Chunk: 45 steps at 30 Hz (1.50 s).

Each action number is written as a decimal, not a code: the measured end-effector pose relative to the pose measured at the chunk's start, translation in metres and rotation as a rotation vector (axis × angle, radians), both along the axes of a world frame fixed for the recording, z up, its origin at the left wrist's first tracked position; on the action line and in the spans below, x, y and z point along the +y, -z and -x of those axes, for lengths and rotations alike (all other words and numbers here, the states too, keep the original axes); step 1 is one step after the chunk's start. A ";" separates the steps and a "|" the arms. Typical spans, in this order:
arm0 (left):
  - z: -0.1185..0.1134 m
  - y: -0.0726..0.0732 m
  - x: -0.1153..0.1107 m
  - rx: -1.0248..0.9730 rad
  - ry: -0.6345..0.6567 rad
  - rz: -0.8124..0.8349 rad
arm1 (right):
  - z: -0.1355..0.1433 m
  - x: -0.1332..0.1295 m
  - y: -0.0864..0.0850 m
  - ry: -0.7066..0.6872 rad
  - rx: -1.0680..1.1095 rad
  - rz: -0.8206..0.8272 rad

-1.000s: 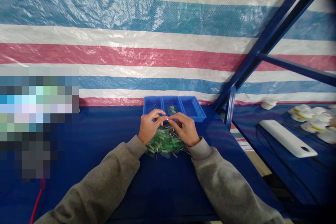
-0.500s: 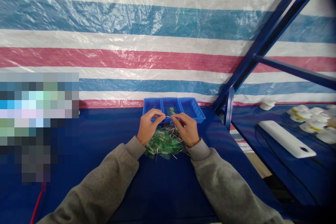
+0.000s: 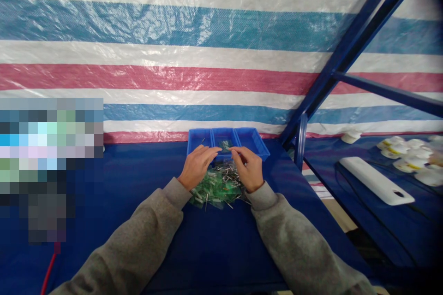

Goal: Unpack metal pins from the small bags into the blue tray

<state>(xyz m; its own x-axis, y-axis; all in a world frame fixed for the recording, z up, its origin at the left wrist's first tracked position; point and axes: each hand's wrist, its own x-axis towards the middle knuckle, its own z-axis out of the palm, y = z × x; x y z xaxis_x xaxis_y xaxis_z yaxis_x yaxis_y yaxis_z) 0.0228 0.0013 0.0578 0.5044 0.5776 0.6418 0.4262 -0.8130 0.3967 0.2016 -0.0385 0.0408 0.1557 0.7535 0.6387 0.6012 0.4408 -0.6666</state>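
My left hand [image 3: 198,165] and my right hand [image 3: 249,168] are raised over a pile of green plastic pieces [image 3: 214,189] and thin metal pins [image 3: 231,173] on the blue table. Each hand has thumb and fingers pinched, the fingertips a small gap apart. Whatever lies between the fingertips of either hand is too small to make out. Just beyond them stands a blue tray [image 3: 254,143] with three compartments. Its middle compartment holds small greenish pieces [image 3: 225,144], and a thin piece lies in the left one.
A blue metal frame [image 3: 332,78] rises at the right. Behind it, another blue table [image 3: 374,221] bears a long white device [image 3: 376,180], a dark cable and several white round parts [image 3: 411,154]. A pixelated area and a red cable [image 3: 48,272] are at the left.
My fingertips, which met at a thin metal piece, have moved slightly apart. My left hand has turned a little, with its fingers straighter. The view has shifted slightly.
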 end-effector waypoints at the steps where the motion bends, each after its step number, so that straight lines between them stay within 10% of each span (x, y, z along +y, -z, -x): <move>1: 0.000 -0.001 -0.001 -0.010 0.005 0.013 | 0.000 0.000 0.001 0.005 0.001 -0.001; 20: -0.005 0.000 -0.006 -0.428 -0.022 0.420 | 0.001 0.000 0.004 -0.249 -0.107 -0.010; 31: -0.009 0.001 -0.007 -0.516 0.094 0.623 | 0.002 0.000 0.004 -0.138 -0.052 0.019; 45: 0.008 -0.017 0.002 -0.173 -0.085 0.148 | 0.000 0.000 0.002 -0.085 -0.037 0.013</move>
<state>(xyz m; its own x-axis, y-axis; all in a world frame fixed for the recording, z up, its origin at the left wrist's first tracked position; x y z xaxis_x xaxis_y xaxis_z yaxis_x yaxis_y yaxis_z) 0.0146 0.0030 0.0753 0.3396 0.7073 0.6200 0.4059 -0.7048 0.5817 0.2014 -0.0381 0.0389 0.0676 0.7711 0.6331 0.5861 0.4828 -0.6507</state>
